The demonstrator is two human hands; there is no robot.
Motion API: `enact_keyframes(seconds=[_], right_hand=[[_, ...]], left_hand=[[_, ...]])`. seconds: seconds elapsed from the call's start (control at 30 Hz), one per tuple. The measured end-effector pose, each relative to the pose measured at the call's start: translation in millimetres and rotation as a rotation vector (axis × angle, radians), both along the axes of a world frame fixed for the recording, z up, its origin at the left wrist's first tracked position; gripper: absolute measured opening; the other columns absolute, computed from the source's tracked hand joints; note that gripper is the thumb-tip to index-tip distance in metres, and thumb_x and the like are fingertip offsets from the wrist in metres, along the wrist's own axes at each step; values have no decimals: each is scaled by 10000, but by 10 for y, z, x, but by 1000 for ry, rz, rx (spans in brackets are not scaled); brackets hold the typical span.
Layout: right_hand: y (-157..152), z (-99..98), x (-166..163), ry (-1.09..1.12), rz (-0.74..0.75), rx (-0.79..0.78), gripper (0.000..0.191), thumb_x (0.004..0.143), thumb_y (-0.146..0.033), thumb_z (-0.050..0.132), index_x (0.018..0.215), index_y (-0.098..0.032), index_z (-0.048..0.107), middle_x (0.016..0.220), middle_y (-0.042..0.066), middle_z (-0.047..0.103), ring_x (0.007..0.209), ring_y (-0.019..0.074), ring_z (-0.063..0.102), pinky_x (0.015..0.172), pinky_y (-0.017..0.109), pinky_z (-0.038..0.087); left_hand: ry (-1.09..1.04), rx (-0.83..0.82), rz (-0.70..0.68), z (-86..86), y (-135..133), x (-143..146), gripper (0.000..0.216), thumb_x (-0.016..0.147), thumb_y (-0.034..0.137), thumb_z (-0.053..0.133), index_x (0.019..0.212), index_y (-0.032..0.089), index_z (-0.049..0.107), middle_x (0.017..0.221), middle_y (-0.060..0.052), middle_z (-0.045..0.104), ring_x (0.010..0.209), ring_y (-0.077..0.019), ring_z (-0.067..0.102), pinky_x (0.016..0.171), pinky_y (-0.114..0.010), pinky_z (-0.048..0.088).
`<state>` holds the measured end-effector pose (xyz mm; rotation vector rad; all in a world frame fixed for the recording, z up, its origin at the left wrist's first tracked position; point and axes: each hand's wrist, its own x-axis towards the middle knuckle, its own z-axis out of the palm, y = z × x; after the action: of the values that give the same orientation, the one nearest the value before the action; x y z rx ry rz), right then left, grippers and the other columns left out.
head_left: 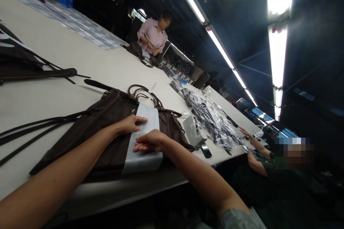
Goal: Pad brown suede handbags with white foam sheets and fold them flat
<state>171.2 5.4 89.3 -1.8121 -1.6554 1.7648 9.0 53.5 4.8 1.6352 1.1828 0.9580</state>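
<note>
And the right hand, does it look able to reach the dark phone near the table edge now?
Likely yes: the phone lies uncovered beside the bag, and the right hand, over the silvery sheet, appears open with nothing gripped.

Far-left bag (18,59) cut off by picture edge; middle of brown bag (107,111) hidden under silvery wrap (148,114).
</note>
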Motion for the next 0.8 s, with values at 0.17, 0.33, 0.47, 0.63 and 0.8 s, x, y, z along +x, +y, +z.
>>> enact_keyframes(seconds=[0.17, 0.33, 0.47, 0.63, 0.8], right_hand=[[-34, 114, 140, -123, 235, 378, 175, 856, -122, 570, 927, -92, 727, 537, 17, 649, 456, 113, 609, 465, 165, 490], [43, 129, 228, -515, 553, 827, 449, 847, -156, 523, 1236, -281, 709, 842, 45, 759, 870, 202, 720, 850, 301, 529], [-4, 10, 264, -684, 773, 883, 496, 907, -243, 463, 1356, -401, 602, 1147, 54, 731, 1070, 259, 678, 917, 383, 492], [-181, -28, 301, -699, 873, 905, 491, 905, -264, 476, 1353, -425, 597, 1133, 41, 738, 1017, 266, 690, 841, 357, 497], [-401, 144, 481, -565, 916, 928, 430, 884, -229, 521, 1246, -385, 692, 1014, 4, 765, 932, 220, 702, 808, 294, 489]], left_hand=[[5, 0, -6, 11, -16, 1, 778, 486, 289, 604, 1242, 113, 657, 1376, -106, 591, 1362, -292, 483, 1213, -377, 286], [10, -11, -6, 32, -24, 2, 798, 491, 339, 645, 1254, 108, 649, 1389, -116, 579, 1367, -299, 477, 1208, -381, 297], [16, -26, 1, 44, -33, -10, 796, 478, 318, 633, 1251, 130, 658, 1393, -93, 581, 1370, -300, 473, 1224, -393, 270], [24, -40, 1, 57, -43, -20, 801, 472, 323, 624, 1253, 145, 663, 1391, -76, 585, 1372, -296, 472, 1223, -382, 271], [30, -39, 9, 74, -31, -18, 782, 483, 386, 658, 1237, 180, 677, 1407, -59, 567, 1377, -304, 464, 1224, -394, 263]])
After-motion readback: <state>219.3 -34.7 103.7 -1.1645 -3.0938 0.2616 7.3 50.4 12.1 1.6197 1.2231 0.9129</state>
